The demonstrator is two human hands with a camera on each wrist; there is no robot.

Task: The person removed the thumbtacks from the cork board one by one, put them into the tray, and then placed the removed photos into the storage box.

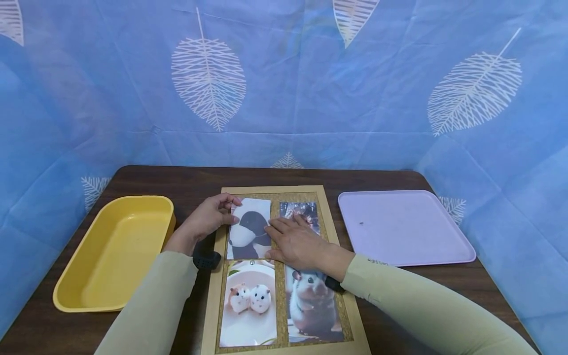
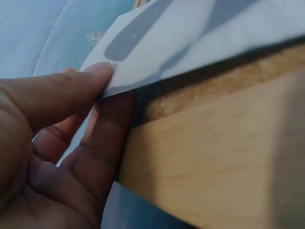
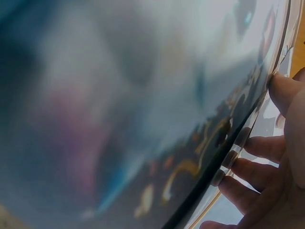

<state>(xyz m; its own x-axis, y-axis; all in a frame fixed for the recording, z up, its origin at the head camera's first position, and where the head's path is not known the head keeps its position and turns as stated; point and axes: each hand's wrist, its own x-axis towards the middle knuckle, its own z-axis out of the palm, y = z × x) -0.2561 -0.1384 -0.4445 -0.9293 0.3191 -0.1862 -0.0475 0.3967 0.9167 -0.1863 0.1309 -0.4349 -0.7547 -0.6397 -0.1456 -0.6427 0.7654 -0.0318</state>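
Note:
My left hand (image 1: 209,217) pinches the left edge of a photo print (image 1: 243,252) with a large grey-and-white picture. In the left wrist view the thumb (image 2: 71,90) lies on top of the print and fingers are beneath it, with its edge raised over the cork. My right hand (image 1: 297,242) rests flat across the board, its fingertips along the print's right edge. Under this hand is a dark hamster print (image 1: 299,211), partly covered. The wood-framed cork board (image 1: 330,212) also bears a print of two small hamsters (image 1: 249,315) and a grey hamster print (image 1: 312,305).
A deep yellow tray (image 1: 113,256) stands left of the board on the dark wooden table (image 1: 186,180). To the right lies a flat lilac tray (image 1: 399,227) with a tiny dark speck on it. A blue cloth with white leaf prints (image 1: 208,79) hangs behind and at the sides.

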